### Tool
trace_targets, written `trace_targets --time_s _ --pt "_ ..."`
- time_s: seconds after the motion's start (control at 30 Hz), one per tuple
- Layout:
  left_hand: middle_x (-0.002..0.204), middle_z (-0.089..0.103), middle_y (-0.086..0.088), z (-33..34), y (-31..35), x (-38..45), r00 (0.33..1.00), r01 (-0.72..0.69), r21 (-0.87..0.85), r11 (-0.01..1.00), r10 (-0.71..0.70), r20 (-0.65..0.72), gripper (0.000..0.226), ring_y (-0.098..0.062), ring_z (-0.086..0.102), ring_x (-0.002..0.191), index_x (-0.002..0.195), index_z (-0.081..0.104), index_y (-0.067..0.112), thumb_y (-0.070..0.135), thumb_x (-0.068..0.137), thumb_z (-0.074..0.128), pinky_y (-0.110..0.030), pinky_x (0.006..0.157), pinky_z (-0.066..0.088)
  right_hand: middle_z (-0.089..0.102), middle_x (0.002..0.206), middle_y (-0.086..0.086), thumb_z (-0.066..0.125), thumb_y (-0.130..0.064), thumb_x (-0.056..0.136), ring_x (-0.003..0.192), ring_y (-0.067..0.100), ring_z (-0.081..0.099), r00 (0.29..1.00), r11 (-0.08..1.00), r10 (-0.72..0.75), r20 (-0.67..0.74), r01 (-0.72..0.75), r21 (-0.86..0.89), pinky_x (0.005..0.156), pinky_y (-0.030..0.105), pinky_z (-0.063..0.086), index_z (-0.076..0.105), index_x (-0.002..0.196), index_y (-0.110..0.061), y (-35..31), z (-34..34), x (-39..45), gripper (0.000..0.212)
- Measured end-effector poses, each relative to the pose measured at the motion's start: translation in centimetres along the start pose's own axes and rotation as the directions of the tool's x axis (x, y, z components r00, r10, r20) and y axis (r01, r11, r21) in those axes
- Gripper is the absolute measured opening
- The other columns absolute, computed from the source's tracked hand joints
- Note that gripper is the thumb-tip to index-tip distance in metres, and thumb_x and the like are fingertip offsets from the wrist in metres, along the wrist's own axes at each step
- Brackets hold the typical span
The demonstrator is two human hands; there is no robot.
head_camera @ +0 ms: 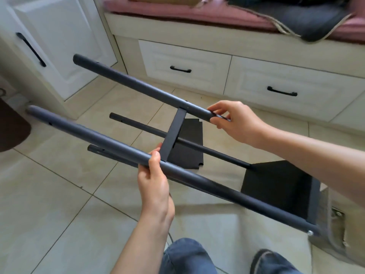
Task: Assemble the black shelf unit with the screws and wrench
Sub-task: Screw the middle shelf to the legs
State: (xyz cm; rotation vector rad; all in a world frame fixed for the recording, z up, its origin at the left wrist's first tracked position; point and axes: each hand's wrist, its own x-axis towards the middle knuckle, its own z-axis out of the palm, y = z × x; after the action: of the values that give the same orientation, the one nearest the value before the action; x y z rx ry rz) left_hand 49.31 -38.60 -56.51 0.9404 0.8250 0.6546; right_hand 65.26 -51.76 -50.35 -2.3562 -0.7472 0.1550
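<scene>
Floor [59, 194]: pale tile, with white drawers [185, 70] at the back.

Shelf unit [197, 155] held tilted above the floor, partly built. Near tube [88, 135] runs from upper left down to lower right, where a shelf panel [280, 186] joins it; a screw [310, 232] shows at that tube's low end. Far tube [138, 84] lies roughly parallel above it. A flat crossbar [174, 133] bridges the two tubes.

Two more tubes [142, 127] sit lower, behind the crossbar (one reaches the panel). A loose panel [189, 147] lies flat on the floor beneath.

Left hand [156, 182]: wrapped round the near tube, thumb on top, just left of the crossbar's lower joint.

Right hand [235, 121]: fingertips pinch the far tube's near end, just right of the crossbar's upper joint. Whether a tool is in it, cannot tell.
</scene>
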Motion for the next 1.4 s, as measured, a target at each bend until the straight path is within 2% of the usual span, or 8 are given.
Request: trace_targets --time_s 0.13,0.27,0.43,0.57,0.7,0.97,1.1,1.4 --pt "0.104 0.075 0.015 1.7 1.6 0.0 0.988 -0.106 0.028 0.994 0.102 0.119 0.016 0.002 0.065 0.103 0.102 0.072 0.027 0.026 0.1 0.057 -0.011 0.083 0.046 0.059 0.116 -0.001 0.055 -0.01 0.098 0.099 0.015 0.056 1.0 1.0 -0.005 0.023 0.005 0.001 0.095 0.037 0.048 0.056 0.136 -0.018 -0.7 -2.6 -0.4 0.038" --pt "0.104 0.075 0.017 3.3 3.2 -0.2 0.947 -0.211 0.048 0.976 0.192 0.259 0.009 0.004 0.067 0.094 0.098 0.072 0.029 0.022 0.092 0.071 -0.004 0.074 0.046 0.054 0.114 -0.005 0.053 -0.01 0.099 0.1 0.015 0.056 0.998 0.997 0.057 0.018 -0.058 0.043 0.088 0.029 0.044 0.051 0.136 -0.019 -0.5 -4.7 -1.3 0.038" --pt "0.109 0.068 0.015 4.1 4.2 -1.0 0.849 -0.339 0.179 0.923 0.219 0.481 0.05 -0.007 0.069 0.099 0.118 0.06 0.036 0.011 0.08 0.083 -0.017 0.078 0.054 0.058 0.111 -0.006 0.053 -0.012 0.099 0.101 0.016 0.063 0.989 0.952 0.141 -0.051 -0.121 0.28 0.089 0.033 0.05 0.049 0.125 -0.03 1.5 -5.6 -4.9 0.031" --pt "0.101 0.065 0.028 5.1 4.3 -2.5 0.786 -0.406 0.248 0.88 0.197 0.587 0.06 0.002 0.067 0.093 0.12 0.052 0.049 0.011 0.084 0.08 -0.015 0.073 0.054 0.057 0.113 -0.008 0.053 -0.011 0.099 0.104 0.012 0.062 0.978 0.911 0.184 -0.099 -0.132 0.39 0.09 0.033 0.05 0.049 0.122 -0.034 3.7 -6.2 -8.2 0.033" --pt "0.128 0.058 0.015 6.4 3.9 -5.1 0.752 -0.429 0.268 0.863 0.176 0.635 0.065 0.004 0.063 0.105 0.117 0.047 0.061 0.013 0.086 0.078 -0.017 0.082 0.052 0.056 0.113 -0.006 0.052 -0.01 0.1 0.105 0.016 0.063 0.969 0.887 0.228 -0.097 -0.166 0.43 0.089 0.035 0.052 0.047 0.122 -0.034 5.4 -7.3 -11.1 0.034" --pt "0.134 0.062 0.005 4.9 0.9 -9.8 0.784 -0.381 0.311 0.871 0.126 0.607 0.072 -0.01 0.058 0.124 0.149 0.039 0.032 0.006 0.09 0.071 -0.041 0.11 0.045 0.059 0.115 -0.001 0.055 -0.012 0.099 0.087 0.02 0.07 0.96 0.877 0.269 0.079 -0.278 0.391 0.067 0.031 0.056 0.041 0.118 -0.042 6.4 -9.4 -15.1 0.038" --pt "0.134 0.061 0.006 4.5 -0.4 -10.9 0.728 -0.44 0.335 0.833 0.112 0.677 0.081 -0.009 0.058 0.124 0.154 0.031 0.035 0.007 0.09 0.072 -0.04 0.11 0.046 0.067 0.111 -0.006 0.056 -0.009 0.098 0.095 0.016 0.071 0.945 0.853 0.292 0.144 -0.326 0.409 0.067 0.034 0.057 0.041 0.117 -0.049 7.1 -9.6 -17.5 0.046" --pt "0.136 0.061 0.001 5.5 -2.1 -8.9 0.654 -0.523 0.368 0.769 0.085 0.752 0.076 -0.015 0.069 0.105 0.155 0.033 0.024 0.005 0.091 0.07 -0.043 0.104 0.05 0.07 0.107 -0.003 0.062 -0.008 0.095 0.093 0.014 0.072 0.931 0.777 0.364 -0.012 -0.297 0.555 0.08 0.041 0.06 0.046 0.112 -0.049 9.1 -6.8 -20.7 0.048"
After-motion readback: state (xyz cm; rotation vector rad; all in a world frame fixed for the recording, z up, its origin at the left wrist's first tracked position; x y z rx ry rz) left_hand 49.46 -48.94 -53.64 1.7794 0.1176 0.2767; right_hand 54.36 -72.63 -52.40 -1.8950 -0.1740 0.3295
